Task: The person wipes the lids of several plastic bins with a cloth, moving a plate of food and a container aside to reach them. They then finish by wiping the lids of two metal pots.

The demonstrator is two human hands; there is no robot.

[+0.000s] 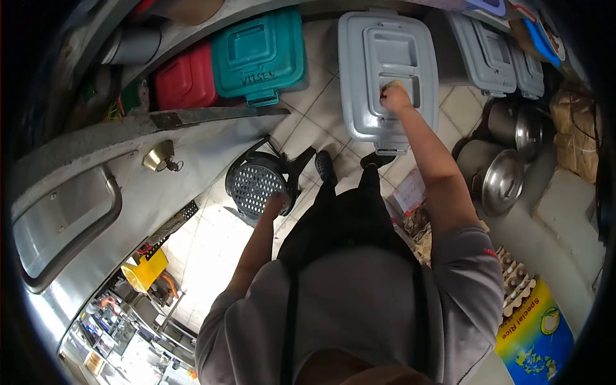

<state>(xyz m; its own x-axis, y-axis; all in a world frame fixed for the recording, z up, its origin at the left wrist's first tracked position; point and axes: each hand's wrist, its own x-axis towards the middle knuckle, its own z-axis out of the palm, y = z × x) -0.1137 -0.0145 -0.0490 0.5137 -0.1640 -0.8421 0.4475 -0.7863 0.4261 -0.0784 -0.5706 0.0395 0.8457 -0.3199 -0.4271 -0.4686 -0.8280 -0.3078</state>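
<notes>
My right hand reaches down onto the lid of a large grey plastic storage bin. Its fingers are closed, and a small yellowish piece shows at their edge, over the recessed grip of the lid; I cannot tell what kind of thing it is. The bin's lid is on, with a latch at the near end. Hanging at my side, my left hand overlaps the right edge of a black plastic seat with a holed top. The fingers of that hand are mostly hidden.
Green and red lidded bins stand left, beyond a metal door with keys in its lock. More grey bins, lidded pots and egg trays line the right. A "Special Rice" sack lies near me.
</notes>
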